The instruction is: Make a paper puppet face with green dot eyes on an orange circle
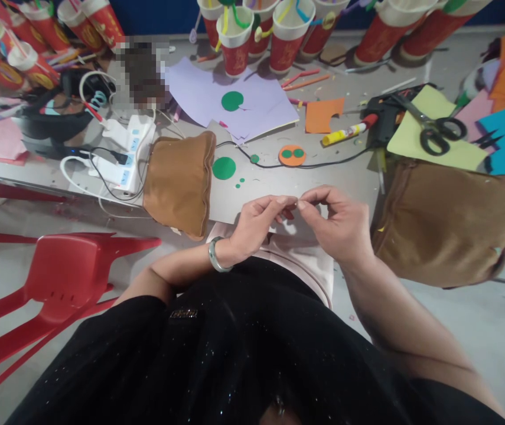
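Observation:
My left hand (pixel 258 223), with a bangle (pixel 217 255) at the wrist, meets my right hand (pixel 335 221) fingertip to fingertip at the table's front edge. Both are closed in a pinch. Whatever lies between the fingertips is too small to name. Just beyond them lies an orange paper oval (pixel 292 156) bearing two green dots. Left of it are a large green paper circle (pixel 224 168), a small green disc (pixel 254 159) and tiny green dots (pixel 240 183). A black cable (pixel 323 164) passes behind these pieces.
Brown cushions (pixel 179 183) (pixel 451 224) flank my hands. Farther back are purple paper (pixel 270 106), an orange scrap (pixel 323 115), a glue-stick-like yellow marker (pixel 345 134), scissors (pixel 438 133) on yellow paper, and red paper cups (pixel 237 50). A power strip (pixel 134 159) and red chair (pixel 68 265) are left.

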Action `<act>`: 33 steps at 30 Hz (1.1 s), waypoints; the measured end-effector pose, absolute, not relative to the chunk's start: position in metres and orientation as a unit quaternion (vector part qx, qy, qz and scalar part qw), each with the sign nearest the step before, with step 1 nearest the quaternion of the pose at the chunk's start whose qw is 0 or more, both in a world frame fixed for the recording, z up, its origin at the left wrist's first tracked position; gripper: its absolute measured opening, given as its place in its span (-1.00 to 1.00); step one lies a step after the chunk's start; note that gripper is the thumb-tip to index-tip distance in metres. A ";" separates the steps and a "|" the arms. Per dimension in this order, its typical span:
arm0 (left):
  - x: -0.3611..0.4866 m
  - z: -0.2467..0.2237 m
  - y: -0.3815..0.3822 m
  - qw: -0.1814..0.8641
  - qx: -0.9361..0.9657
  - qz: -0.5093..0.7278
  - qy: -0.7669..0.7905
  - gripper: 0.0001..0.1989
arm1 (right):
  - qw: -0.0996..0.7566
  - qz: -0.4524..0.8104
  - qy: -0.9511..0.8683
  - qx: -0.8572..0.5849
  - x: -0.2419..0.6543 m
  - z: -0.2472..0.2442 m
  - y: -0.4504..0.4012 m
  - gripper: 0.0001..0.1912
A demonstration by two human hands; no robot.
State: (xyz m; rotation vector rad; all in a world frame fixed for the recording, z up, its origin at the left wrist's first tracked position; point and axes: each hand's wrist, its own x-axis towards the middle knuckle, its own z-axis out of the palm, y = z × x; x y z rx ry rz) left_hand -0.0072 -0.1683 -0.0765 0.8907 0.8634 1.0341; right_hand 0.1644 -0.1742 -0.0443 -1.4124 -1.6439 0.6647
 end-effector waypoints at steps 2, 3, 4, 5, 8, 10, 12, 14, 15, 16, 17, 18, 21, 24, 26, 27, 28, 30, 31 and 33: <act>-0.015 -0.074 -0.171 0.698 0.427 0.422 0.390 -0.49 | 0.412 0.266 -0.668 -0.560 0.173 -0.035 -0.168 -0.94; -0.020 -0.070 -0.171 0.698 0.461 0.389 0.387 -0.47 | 0.403 0.264 -0.677 -0.556 0.178 -0.029 -0.162 -0.94; -0.025 -0.063 -0.171 0.687 0.515 0.347 0.378 -0.46 | 0.390 0.263 -0.688 -0.553 0.184 -0.022 -0.154 -0.94; -0.030 -0.055 -0.169 0.652 0.592 0.308 0.360 -0.48 | 0.375 0.261 -0.698 -0.551 0.190 -0.015 -0.144 -0.95; -0.040 -0.023 -0.154 0.427 0.846 0.158 0.278 -0.64 | 0.310 0.270 -0.728 -0.549 0.203 0.005 -0.102 -0.90; -0.039 -0.006 -0.138 0.265 0.921 0.067 0.276 -0.69 | 0.237 0.278 -0.728 -0.580 0.205 0.012 -0.071 -0.89; -0.034 0.003 -0.121 0.151 0.946 0.009 0.285 -0.69 | 0.159 0.300 -0.725 -0.599 0.204 0.012 -0.043 -0.82; -0.028 0.002 -0.107 0.079 0.953 -0.006 0.292 -0.58 | 0.082 0.326 -0.732 -0.592 0.202 0.007 -0.020 -0.74; -0.026 -0.001 -0.101 0.057 0.954 -0.007 0.295 -0.50 | 0.053 0.342 -0.738 -0.580 0.201 0.002 -0.010 -0.71; -0.025 -0.004 -0.097 0.044 0.953 -0.009 0.299 -0.42 | 0.032 0.356 -0.743 -0.565 0.201 -0.003 -0.003 -0.69; -0.024 -0.008 -0.094 0.037 0.951 -0.014 0.305 -0.35 | 0.017 0.371 -0.747 -0.551 0.201 -0.008 0.003 -0.68; -0.024 -0.012 -0.092 0.036 0.949 -0.022 0.313 -0.29 | 0.010 0.383 -0.749 -0.540 0.201 -0.013 0.008 -0.68; -0.023 -0.019 -0.087 0.048 0.940 -0.050 0.334 -0.13 | -0.004 0.411 -0.746 -0.523 0.204 -0.025 0.019 -0.69; -0.021 -0.020 -0.084 0.067 0.936 -0.073 0.338 -0.05 | -0.020 0.427 -0.736 -0.525 0.204 -0.030 0.026 -0.72; -0.020 -0.019 -0.082 0.076 0.933 -0.091 0.338 -0.04 | -0.031 0.433 -0.728 -0.530 0.202 -0.030 0.030 -0.75; -0.019 -0.019 -0.081 0.079 0.932 -0.100 0.339 -0.04 | -0.039 0.435 -0.725 -0.533 0.200 -0.030 0.031 -0.77; -0.019 -0.019 -0.080 0.080 0.931 -0.107 0.339 -0.05 | -0.046 0.436 -0.722 -0.536 0.199 -0.030 0.032 -0.78; -0.018 -0.019 -0.079 0.077 0.930 -0.114 0.340 -0.07 | -0.059 0.435 -0.720 -0.538 0.197 -0.030 0.035 -0.80; -0.018 -0.020 -0.079 0.074 0.931 -0.112 0.339 -0.08 | -0.064 0.433 -0.721 -0.538 0.197 -0.031 0.036 -0.80; -0.019 -0.022 -0.079 0.065 0.933 -0.105 0.338 -0.09 | -0.070 0.428 -0.725 -0.535 0.196 -0.034 0.038 -0.80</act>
